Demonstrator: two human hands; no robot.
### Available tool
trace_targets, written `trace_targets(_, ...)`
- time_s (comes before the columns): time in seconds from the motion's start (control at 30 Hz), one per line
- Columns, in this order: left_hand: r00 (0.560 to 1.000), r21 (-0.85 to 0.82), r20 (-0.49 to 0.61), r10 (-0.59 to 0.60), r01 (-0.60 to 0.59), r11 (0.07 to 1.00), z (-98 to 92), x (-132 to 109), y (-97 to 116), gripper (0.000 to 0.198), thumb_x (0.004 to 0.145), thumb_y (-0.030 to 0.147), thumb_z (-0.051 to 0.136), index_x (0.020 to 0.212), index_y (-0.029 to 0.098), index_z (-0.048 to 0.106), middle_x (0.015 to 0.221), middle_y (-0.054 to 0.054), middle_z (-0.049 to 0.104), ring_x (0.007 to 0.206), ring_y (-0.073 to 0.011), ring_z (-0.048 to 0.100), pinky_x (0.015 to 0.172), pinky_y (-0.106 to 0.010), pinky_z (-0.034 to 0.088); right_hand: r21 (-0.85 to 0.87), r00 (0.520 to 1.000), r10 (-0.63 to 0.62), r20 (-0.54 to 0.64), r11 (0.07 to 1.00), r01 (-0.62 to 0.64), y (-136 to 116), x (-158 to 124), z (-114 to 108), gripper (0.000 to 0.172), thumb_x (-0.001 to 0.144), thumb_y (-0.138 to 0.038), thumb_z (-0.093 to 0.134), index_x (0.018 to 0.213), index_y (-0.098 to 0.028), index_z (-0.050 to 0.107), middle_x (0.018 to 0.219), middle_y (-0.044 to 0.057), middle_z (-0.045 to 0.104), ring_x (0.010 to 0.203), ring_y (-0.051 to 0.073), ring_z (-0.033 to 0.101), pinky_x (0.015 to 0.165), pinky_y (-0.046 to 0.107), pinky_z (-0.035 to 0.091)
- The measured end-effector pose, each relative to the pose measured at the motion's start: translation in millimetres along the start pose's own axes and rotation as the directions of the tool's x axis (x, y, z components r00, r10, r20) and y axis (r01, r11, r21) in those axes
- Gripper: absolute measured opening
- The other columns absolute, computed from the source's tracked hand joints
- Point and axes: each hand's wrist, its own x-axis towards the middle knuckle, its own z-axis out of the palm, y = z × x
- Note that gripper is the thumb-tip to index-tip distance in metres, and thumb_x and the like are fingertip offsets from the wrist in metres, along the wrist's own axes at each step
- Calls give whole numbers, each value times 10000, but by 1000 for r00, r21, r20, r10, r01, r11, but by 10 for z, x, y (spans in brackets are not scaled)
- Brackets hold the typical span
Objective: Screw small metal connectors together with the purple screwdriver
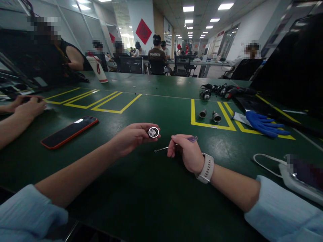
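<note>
My left hand (135, 137) pinches a round metal connector (153, 132) between thumb and fingers. Its open face, a bright ring around a dark inside with small round details, is turned towards me. Closed round a thin metal tool with a purple handle (193, 138) is my right hand (185, 148), which wears a pale watch. The tool's slim shaft points left and ends in a small ring-like tip, just below the connector and apart from it. Both hands are above the green table (141, 188). Two metal connector shells (209, 115) lie inside a yellow-taped box to the right.
A phone in a red case (70, 132) lies at left, near another person's hands (27, 109). At right are a blue glove (264, 123), a white device with a cord (297, 178) and dark cabled parts (219, 90). A white tumbler (98, 69) stands farther back.
</note>
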Motion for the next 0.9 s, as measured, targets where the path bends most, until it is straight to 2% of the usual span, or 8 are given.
trace_targets(0.17,999,9,22,-24,23,1000,20,-24,-7,398,651,-28,510,1005,94,643,1015,-107,689,936,-200,655,896,-312,516,74,985,-159,-66,984,163,-7,-6,-28,344,875,-284,450,581,-185,597,559,3,603,547,126,567,574,279,460)
trace_targets(0.3,999,16,48,-16,15,1000,23,-39,-19,356,650,-9,529,965,95,658,1021,-102,687,925,-192,649,878,-312,526,-71,947,-315,-62,948,311,-31,-30,-15,299,897,-271,469,663,-185,634,649,7,629,658,142,597,675,303,476)
trace_targets(0.43,996,21,93,0,-2,1000,17,-38,-35,356,627,0,551,949,99,664,1035,-102,687,910,-187,652,873,-306,524,-286,945,-326,5,905,313,-88,-72,4,297,908,-237,450,701,-184,656,682,8,636,697,139,605,700,294,475)
trace_targets(0.63,993,39,116,21,-25,999,33,-45,-42,318,629,24,556,911,116,670,1006,-91,696,900,-184,657,863,-310,521,-408,934,-348,84,843,351,-123,-91,40,281,905,-238,445,706,-178,635,692,18,635,692,146,607,679,292,467)
trace_targets(0.9,994,192,56,98,-107,976,83,-87,-53,256,653,98,601,902,131,650,959,-70,693,947,-213,648,834,-340,522,-577,845,-483,230,632,518,-78,-136,101,231,892,-195,430,716,-186,579,701,30,623,681,156,577,684,314,445)
